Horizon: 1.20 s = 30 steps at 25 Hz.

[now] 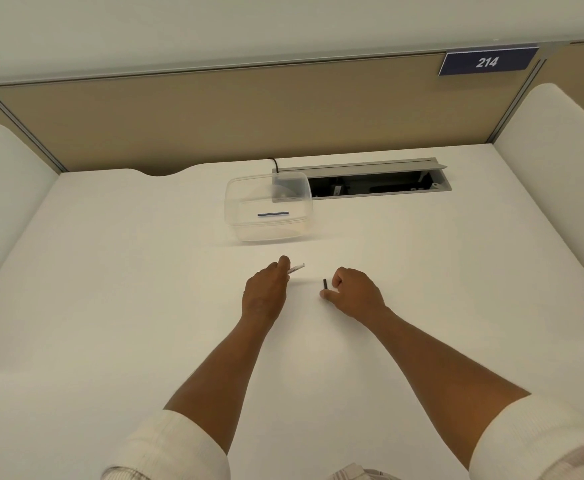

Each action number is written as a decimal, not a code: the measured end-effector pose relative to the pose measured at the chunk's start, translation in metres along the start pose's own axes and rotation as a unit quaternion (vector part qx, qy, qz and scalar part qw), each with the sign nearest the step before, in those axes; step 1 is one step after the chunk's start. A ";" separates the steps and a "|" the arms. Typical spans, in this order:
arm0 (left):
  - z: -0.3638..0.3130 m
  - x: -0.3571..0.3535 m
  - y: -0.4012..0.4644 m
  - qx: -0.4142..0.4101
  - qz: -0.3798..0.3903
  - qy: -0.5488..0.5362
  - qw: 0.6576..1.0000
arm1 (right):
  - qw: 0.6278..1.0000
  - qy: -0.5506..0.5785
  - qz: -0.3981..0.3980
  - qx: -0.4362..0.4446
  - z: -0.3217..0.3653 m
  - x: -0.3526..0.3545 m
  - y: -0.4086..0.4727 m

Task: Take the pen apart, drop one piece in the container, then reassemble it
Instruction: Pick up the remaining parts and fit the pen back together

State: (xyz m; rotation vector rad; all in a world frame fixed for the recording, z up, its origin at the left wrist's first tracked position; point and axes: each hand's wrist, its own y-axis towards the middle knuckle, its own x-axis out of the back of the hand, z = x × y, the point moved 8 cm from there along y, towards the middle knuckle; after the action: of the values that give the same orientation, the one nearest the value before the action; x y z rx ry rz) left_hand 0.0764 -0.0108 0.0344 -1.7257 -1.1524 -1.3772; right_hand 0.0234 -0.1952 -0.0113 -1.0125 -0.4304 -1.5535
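My left hand (264, 295) pinches the clear pen barrel (296, 268), its free end pointing toward my right; my right hand (352, 293) is curled, thumb and finger pinching a small black cap (325, 284) held upright, apart from the barrel; both hover low over the white desk (110, 289); beyond them sits the clear container (235, 216) with a thin blue refill (272, 214) lying inside.

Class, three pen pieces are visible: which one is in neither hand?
The thin blue piece inside the clear plastic container. The white barrel is in the left hand; the small black piece is at the right hand.
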 end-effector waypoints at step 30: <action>-0.012 -0.002 -0.029 -0.023 0.028 0.039 0.999 | 0.994 0.073 -0.064 0.040 0.015 0.021 -0.032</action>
State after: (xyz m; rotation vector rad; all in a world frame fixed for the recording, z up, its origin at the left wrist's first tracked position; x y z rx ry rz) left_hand 0.0446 -0.0098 0.0343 -1.7075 -1.0304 -1.4331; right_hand 0.0003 -0.1888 0.0212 -0.8163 -0.4579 -1.6995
